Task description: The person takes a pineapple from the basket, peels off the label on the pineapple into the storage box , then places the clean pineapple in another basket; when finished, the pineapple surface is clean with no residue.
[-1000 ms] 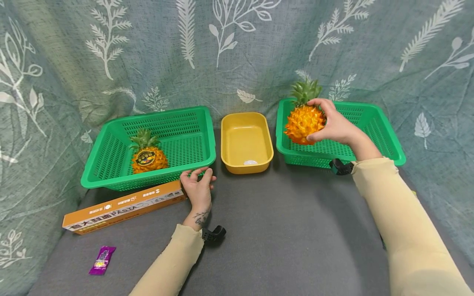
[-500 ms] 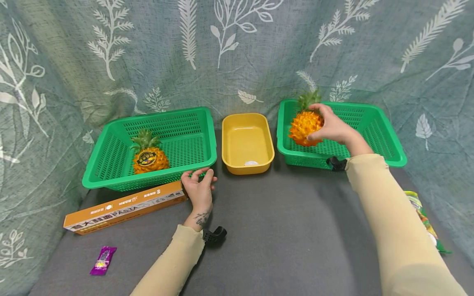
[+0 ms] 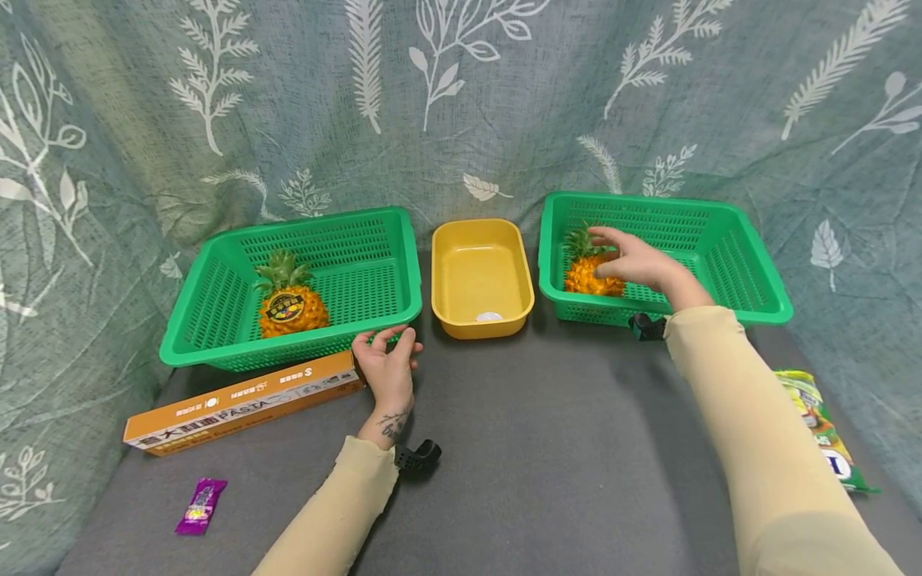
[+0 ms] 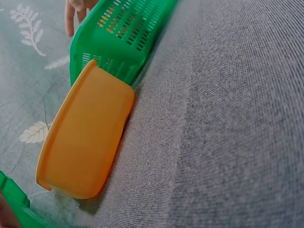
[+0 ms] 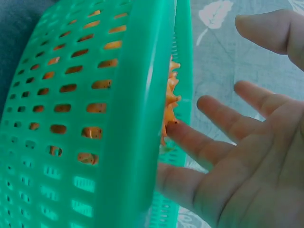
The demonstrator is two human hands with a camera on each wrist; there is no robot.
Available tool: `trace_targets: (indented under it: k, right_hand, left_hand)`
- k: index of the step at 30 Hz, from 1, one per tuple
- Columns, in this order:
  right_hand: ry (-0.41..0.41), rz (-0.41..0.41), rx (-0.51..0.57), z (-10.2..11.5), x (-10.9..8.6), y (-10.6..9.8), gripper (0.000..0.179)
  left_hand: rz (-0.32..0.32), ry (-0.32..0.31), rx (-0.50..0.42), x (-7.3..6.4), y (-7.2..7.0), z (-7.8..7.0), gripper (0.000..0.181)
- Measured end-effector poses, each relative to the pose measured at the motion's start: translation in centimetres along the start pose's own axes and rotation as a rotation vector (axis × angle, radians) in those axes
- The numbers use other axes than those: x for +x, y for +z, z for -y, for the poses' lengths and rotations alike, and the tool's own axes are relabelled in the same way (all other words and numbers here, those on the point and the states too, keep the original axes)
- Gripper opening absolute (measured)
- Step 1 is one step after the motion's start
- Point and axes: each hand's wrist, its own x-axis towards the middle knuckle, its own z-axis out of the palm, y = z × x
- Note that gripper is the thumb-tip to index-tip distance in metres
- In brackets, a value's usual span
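A small orange pineapple (image 3: 582,282) with a green crown sits at the left end of the right green basket (image 3: 774,300). My right hand (image 3: 641,260) hovers just over it, fingers spread; in the right wrist view the fingers (image 5: 228,118) extend past the basket rim (image 5: 142,95), above the fruit's spiky skin (image 5: 170,104). Beside the front right corner of the left green basket (image 3: 176,336), my left hand (image 3: 387,372) rests with loosely bent fingers at the rim. Inside that basket lies a second pineapple (image 3: 310,310) bearing a black round label.
Between the baskets stands a yellow tub (image 3: 483,330). An orange pasta box (image 3: 245,404) lies before the left basket, a purple packet (image 3: 201,506) nearer the front left. A colourful green bag (image 3: 828,436) lies right of my right forearm. A patterned curtain (image 3: 504,104) hangs behind.
My right hand has lowered the pineapple into the right basket and let go of it, its fingers spreading. The green bag has come into view. The left hand has stayed in place.
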Motion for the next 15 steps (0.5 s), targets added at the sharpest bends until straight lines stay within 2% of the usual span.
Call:
trace_targets:
  k: [4, 8, 11, 15]
  right_hand:
    - [-0.013, -0.031, -0.034, 0.1, -0.1, 0.5, 0.07]
    - [-0.008, -0.107, -0.048, 0.7, -0.5, 1.1, 0.069]
    - [-0.012, -0.204, 0.008, 1.4, -1.0, 1.7, 0.067]
    - [-0.046, -0.399, 0.163, 2.4, -2.0, 3.1, 0.058]
  left_hand:
    - [0.0, 0.003, 0.003, 0.0, 0.0, 0.0, 0.039]
    - [0.002, 0.003, 0.003, 0.0, 0.1, 0.0, 0.038]
    - [-0.001, 0.002, 0.002, 0.0, 0.0, 0.0, 0.039]
    - [-0.005, -0.001, 0.012, 0.0, -0.1, 0.1, 0.04]
